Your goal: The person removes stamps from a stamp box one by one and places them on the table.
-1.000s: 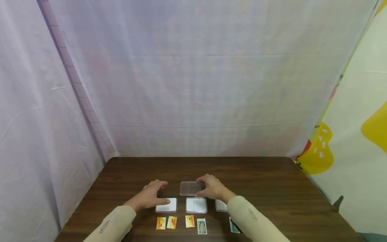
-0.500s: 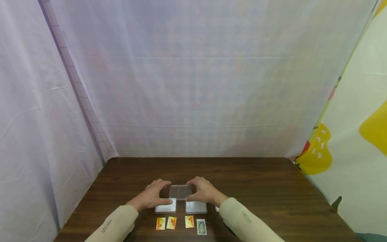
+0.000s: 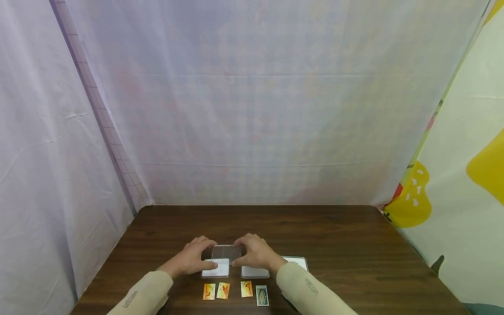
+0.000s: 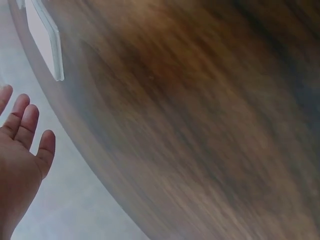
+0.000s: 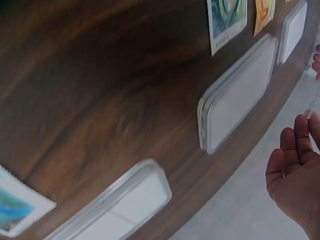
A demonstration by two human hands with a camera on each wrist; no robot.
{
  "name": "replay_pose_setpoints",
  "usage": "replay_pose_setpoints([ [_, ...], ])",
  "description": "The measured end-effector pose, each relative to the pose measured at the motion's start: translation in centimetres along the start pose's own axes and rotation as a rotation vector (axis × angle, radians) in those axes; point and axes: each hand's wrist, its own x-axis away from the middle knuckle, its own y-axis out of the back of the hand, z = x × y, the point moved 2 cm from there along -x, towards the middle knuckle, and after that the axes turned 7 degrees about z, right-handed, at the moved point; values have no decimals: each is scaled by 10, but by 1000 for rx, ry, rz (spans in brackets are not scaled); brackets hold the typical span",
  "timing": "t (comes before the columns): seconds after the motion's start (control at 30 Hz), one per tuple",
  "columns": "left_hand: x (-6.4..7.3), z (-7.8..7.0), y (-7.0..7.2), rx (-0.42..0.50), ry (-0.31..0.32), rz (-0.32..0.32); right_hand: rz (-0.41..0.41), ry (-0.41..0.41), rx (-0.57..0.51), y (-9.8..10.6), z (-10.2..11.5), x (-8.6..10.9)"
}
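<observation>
My right hand (image 3: 256,253) pinches a clear plastic lid (image 3: 225,252) along its right side, fingers at the far corner and thumb at the near one. In the head view the lid overlaps the far edge of the left white-bottomed clear case (image 3: 220,272). At the lid's other side is my left hand (image 3: 189,259), fingers extended, its thumb over that case. In the left wrist view the left hand (image 4: 25,150) has loose, spread fingers. A transparent edge shows at the right hand's fingertips (image 5: 302,120) in the right wrist view.
A middle case (image 3: 254,274) and a right case (image 3: 298,261) continue the row, partly behind my right arm. Orange stamps (image 3: 209,291) and a green stamp (image 3: 262,295) lie in front. Another blue-green stamp (image 5: 20,205) shows in the right wrist view. Curtains surround the brown table (image 3: 334,236).
My right hand has carried the clear lid leftward and toward me, from behind the middle case to the left case. My left hand has shifted slightly. The stamps and cases have stayed put.
</observation>
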Motion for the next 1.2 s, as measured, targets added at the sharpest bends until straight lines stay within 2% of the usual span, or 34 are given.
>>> replay_pose_setpoints([
  [0.37, 10, 10, 1, 9, 16, 20, 40, -39, 15, -17, 8, -4],
  [0.7, 17, 16, -1, -3, 44, 43, 72, -65, 27, -24, 14, -5],
  [0.8, 20, 17, -2, -5, 47, 46, 82, -81, 49, -27, 17, -5],
  [1.2, 24, 23, -6, -23, 70, 67, 81, -50, 161, -38, 19, -8],
])
